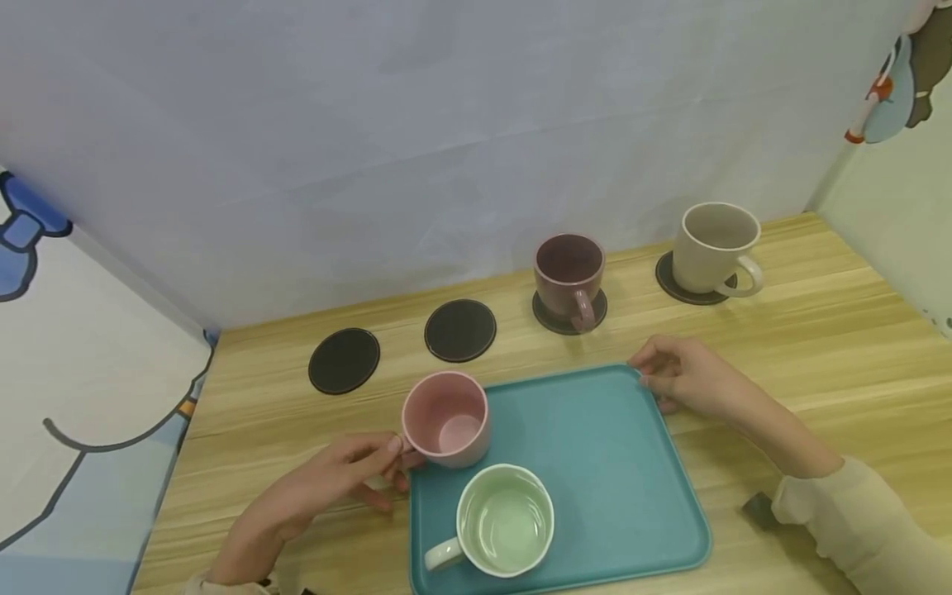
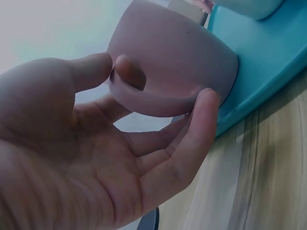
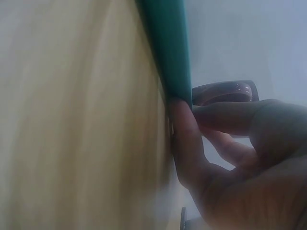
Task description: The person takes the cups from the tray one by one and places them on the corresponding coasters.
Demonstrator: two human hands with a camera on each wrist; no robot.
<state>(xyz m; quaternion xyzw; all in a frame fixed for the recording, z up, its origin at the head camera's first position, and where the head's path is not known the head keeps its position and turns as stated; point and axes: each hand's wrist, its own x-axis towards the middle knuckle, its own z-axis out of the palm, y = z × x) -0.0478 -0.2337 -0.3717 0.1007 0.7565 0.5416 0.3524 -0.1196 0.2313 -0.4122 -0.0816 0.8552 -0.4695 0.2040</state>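
A pink mug (image 1: 446, 419) is at the far left corner of the teal tray (image 1: 595, 471); whether its base rests fully on the tray I cannot tell. My left hand (image 1: 327, 479) pinches its handle (image 2: 148, 101), with a fingertip showing through the loop and another finger against the handle's lower end. Near the tray's left side stands a pale green mug (image 1: 506, 521), its handle pointing left. At the far right corner, my right hand (image 1: 695, 376) holds the tray's rim between thumb and fingers, as the right wrist view also shows.
Two bare black coasters (image 1: 345, 361) (image 1: 460, 330) lie behind the tray. A mauve mug (image 1: 569, 273) and a beige mug (image 1: 710, 248) stand on coasters farther right. Pale walls rise behind and beside the wooden table (image 1: 245, 397).
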